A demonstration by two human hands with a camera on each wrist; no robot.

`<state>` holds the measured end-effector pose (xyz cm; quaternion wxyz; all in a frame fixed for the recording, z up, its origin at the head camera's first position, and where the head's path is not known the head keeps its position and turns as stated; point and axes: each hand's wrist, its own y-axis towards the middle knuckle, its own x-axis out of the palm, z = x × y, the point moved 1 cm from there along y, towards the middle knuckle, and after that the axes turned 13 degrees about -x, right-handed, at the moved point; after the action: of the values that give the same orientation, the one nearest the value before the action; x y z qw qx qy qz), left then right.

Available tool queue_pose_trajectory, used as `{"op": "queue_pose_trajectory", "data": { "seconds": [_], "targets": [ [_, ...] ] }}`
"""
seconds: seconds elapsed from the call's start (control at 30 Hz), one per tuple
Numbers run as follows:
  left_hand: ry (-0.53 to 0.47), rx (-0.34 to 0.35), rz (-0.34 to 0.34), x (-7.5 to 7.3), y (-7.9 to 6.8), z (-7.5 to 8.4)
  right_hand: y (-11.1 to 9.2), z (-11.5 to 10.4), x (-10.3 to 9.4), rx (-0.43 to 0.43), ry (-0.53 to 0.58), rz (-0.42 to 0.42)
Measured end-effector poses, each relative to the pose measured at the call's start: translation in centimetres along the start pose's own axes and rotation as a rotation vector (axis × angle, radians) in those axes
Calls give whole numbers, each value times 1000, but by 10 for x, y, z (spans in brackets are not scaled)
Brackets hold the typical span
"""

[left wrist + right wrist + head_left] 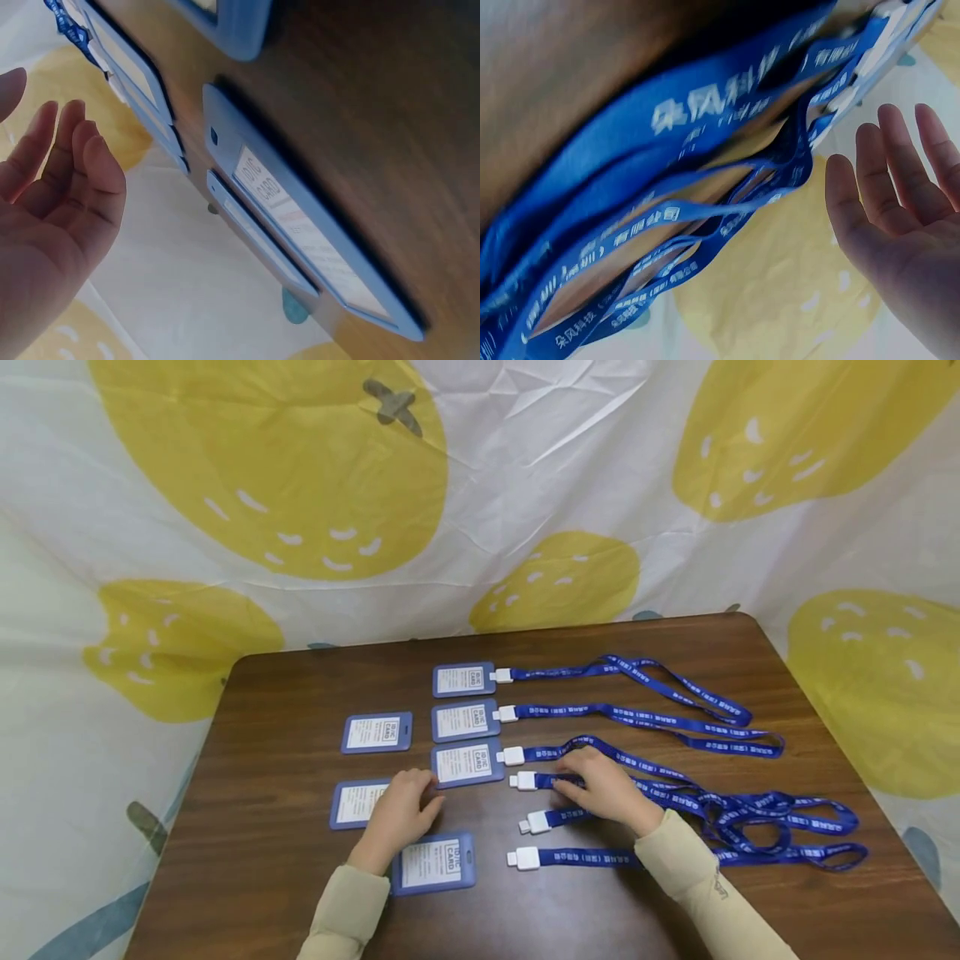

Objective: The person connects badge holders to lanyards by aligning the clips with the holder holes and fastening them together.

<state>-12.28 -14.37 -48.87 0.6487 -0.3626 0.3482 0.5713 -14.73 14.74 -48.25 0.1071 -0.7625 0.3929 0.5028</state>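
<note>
Head view: we've got the left hand [401, 810] over a blue badge holder [358, 803] on the tabletop [255, 860], three clipped badge holders [463, 722] toward its 1 o'clock, the right hand [602, 783] at its 3 o'clock over blue lanyards [592, 857]. Left wrist: loosely cupped, holding nothing. Right wrist's blurry, but that hand looks empty to us, fingers [875, 180] relaxed and nearly straight.

Bare left hand [402, 810]: fingers loosely bent | bare right hand [603, 787]: fingers nearly straight, slightly spread | cream-sleeved arms [693, 868]: extended forward
</note>
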Motion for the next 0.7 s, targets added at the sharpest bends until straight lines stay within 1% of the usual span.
{"op": "queue_pose_trajectory", "data": {
  "seconds": [0.13,0.23,0.33,0.47,0.57,0.7],
  "targets": [
    [13,26,-4,0,-8,1,-3,-7,7,-49,-11,-11],
    [17,49,-19,2,-14,1,-6,-11,14,-84,-23,-25],
    [32,82,-39,5,-19,-1,-9,-13,20,-95,-33,-50],
    [74,116,-105,9,-26,-5,-12,-14,24,-94,-54,-77],
    [115,101,-165,12,-28,-7,-13,-15,26,-95,-71,-88],
    [172,63,-209,13,-27,-7,-13,-18,29,-101,-99,-115]
  ]
}}
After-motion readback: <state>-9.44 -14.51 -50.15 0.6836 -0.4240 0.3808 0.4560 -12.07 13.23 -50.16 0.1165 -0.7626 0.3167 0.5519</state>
